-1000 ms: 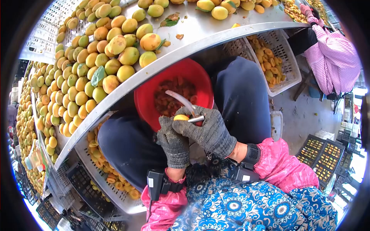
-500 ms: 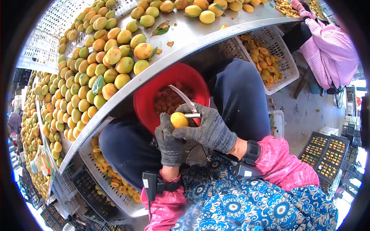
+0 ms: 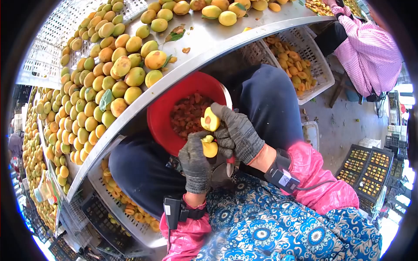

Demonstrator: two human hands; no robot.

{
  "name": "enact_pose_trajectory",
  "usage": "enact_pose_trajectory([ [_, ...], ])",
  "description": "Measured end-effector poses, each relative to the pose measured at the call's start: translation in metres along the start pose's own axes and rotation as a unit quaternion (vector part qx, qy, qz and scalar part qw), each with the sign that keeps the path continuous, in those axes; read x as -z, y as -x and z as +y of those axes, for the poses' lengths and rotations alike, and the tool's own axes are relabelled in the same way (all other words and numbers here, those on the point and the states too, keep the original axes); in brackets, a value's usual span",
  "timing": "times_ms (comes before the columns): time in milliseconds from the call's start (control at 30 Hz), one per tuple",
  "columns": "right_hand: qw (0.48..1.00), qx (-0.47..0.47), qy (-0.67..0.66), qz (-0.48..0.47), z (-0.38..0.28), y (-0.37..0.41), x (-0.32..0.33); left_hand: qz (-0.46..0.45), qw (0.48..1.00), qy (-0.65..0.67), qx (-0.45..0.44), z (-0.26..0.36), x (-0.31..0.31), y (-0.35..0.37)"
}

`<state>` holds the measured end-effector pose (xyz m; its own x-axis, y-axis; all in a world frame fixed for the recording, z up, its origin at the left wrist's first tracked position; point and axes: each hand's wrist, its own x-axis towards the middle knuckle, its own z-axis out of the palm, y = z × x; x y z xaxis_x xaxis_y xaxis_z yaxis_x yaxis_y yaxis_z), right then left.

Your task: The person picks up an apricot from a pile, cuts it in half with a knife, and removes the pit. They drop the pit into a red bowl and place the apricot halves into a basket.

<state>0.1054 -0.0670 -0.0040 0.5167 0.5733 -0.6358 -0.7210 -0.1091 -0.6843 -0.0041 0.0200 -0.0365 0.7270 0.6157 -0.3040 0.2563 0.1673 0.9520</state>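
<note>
My left hand [image 3: 194, 163], in a grey knit glove, pinches a yellow apricot half [image 3: 210, 148]. Just above it, my right hand [image 3: 238, 135], gloved alike, grips the other apricot half [image 3: 210, 121], with a brown pit showing in its cut face. The same hand keeps a knife in its grasp; the red handle [image 3: 230, 168] sticks out below the fingers, and a pale blade appears beyond the knuckles. Both hands are over my lap, at the near edge of a red bucket [image 3: 157, 116] that holds many brown pits [image 3: 188, 114].
Whole apricots [image 3: 93, 106] cover much of the metal-edged table [image 3: 204, 37]. White crates of apricot halves stand under it, one on the right [image 3: 320, 76] and one on the left [image 3: 130, 226]. Another person in a pink checked top [image 3: 370, 56] sits at the upper right. Black trays [image 3: 368, 174] lie on the floor.
The whole-looking apricot between my hands is now two separate halves, one in each hand. My right hand has turned, and the knife blade has swung away from the fruit.
</note>
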Motion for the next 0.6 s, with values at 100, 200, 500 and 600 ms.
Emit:
enact_pose_trajectory([
  [100,0.982,-0.095,-0.161,-0.025,-0.009,0.003,0.003,0.012,0.99,0.138,0.012,0.02,-0.002,-0.001],
  [200,0.982,-0.06,-0.16,-0.078,-0.006,0.007,0.002,-0.011,0.993,-0.032,-0.109,0.017,0.01,0.001],
  [500,0.966,-0.008,-0.185,-0.181,-0.005,0.019,0.009,-0.042,0.963,-0.192,-0.182,0.053,0.021,0.028],
  [600,0.962,0.002,-0.179,-0.204,-0.004,0.022,0.011,-0.098,0.98,0.151,-0.088,0.044,0.026,0.035],
])
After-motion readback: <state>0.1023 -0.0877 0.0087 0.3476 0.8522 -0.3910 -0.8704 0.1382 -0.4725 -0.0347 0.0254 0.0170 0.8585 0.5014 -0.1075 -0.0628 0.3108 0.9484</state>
